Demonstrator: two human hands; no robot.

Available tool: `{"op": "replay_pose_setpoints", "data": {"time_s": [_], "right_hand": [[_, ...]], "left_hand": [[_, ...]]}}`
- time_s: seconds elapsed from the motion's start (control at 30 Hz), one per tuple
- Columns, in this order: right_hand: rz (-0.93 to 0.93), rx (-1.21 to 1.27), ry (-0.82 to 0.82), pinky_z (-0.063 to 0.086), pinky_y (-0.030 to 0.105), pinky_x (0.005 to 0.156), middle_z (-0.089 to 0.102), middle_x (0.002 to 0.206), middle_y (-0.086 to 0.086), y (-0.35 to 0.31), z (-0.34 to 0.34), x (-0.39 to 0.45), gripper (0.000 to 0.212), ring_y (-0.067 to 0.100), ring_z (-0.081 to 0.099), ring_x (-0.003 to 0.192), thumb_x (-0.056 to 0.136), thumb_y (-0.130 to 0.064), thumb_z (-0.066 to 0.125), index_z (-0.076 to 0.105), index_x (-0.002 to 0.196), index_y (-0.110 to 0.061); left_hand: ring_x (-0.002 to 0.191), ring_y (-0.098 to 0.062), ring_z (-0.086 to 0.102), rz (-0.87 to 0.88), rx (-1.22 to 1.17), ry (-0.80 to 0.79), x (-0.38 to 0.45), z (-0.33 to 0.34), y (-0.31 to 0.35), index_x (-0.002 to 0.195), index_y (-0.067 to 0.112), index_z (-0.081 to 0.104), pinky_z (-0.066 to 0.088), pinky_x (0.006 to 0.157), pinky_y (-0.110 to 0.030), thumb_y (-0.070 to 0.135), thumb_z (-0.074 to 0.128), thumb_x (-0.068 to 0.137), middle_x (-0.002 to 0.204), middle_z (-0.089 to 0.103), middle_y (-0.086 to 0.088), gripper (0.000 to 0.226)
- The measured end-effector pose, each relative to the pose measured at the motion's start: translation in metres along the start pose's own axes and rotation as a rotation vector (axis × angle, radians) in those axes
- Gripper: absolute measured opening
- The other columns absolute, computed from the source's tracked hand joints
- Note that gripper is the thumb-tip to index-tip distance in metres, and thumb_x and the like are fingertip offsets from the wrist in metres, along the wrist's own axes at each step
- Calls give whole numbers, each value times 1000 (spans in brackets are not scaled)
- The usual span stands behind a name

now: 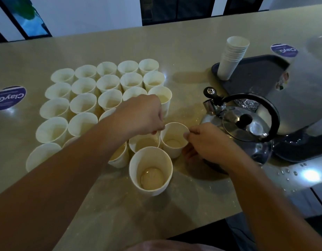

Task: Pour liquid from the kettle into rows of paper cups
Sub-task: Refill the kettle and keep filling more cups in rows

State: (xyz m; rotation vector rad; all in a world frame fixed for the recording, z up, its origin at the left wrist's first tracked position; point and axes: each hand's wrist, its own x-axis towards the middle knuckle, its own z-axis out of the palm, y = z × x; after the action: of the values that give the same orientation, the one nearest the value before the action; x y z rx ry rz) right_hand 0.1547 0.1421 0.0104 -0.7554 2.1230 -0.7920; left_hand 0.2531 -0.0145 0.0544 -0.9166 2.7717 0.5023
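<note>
The paper cup [174, 140] between the two hands stands upright on the counter [183, 57], at the near right corner of the block of cups and just left of the kettle [247, 127]. A little pale liquid lies in its bottom. The left hand [140, 115] reaches over the cups and pinches the cup's left rim; its grip is narrow, fingers curled down onto the paper edge. The right hand [209, 142] pinches the right rim with thumb and forefinger, its other fingers curled beside the cup wall.

Just in front stands a nearer cup [150, 171], apart from the rows, also holding a shallow pool of liquid. The rows of paper cups [95, 95] spread back and to the left, packed rim to rim, most showing liquid at the bottom; the left forearm hides several of them.

The kettle is polished metal with a black arched handle and black lid knob, standing upright with its spout toward the cups. Behind it a dark tray [256, 73] carries a stack of cups [232, 57], leaning slightly. Water drops [290, 172] glisten on the counter to the right. Two round purple stickers [9, 98] lie flat on the counter, one far left, one far right.
</note>
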Motion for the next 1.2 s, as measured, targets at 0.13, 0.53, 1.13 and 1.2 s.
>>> {"op": "replay_pose_setpoints", "data": {"time_s": [0.13, 0.53, 1.13, 1.2], "right_hand": [[-2, 59, 21, 62, 37, 73, 76, 71, 6, -6, 2, 9, 27, 19, 74, 66, 106, -23, 47, 71, 99, -12], [12, 174, 47, 63, 47, 79, 76, 77, 12, -20, 6, 43, 24, 28, 75, 71, 107, -23, 47, 67, 101, -11], [-150, -74, 277, 47, 31, 61, 66, 73, -8, -30, -10, 19, 33, 13, 59, 63, 96, -56, 56, 65, 97, -24], [-239, -26, 224, 43, 28, 60, 61, 61, -13, -37, -11, 6, 33, 2, 54, 56, 94, -56, 60, 67, 84, -25]], "left_hand": [[59, -9, 61, -11, -68, 90, 0, -10, -7, 60, 27, 74, 54, 64, -32, 32, 66, 87, 55, 67, 14, 28], [52, 0, 56, 43, -206, 111, -21, -22, -27, 71, 31, 76, 36, 55, -24, 36, 63, 93, 64, 70, 15, 26], [99, 1, 61, 94, -770, 220, -130, 24, -58, 115, 60, 59, 51, 74, -25, 77, 61, 69, 113, 64, 29, 49], [109, 3, 58, 105, -806, 178, -135, 37, -56, 124, 64, 48, 51, 79, -25, 77, 67, 56, 123, 58, 31, 72]]}}
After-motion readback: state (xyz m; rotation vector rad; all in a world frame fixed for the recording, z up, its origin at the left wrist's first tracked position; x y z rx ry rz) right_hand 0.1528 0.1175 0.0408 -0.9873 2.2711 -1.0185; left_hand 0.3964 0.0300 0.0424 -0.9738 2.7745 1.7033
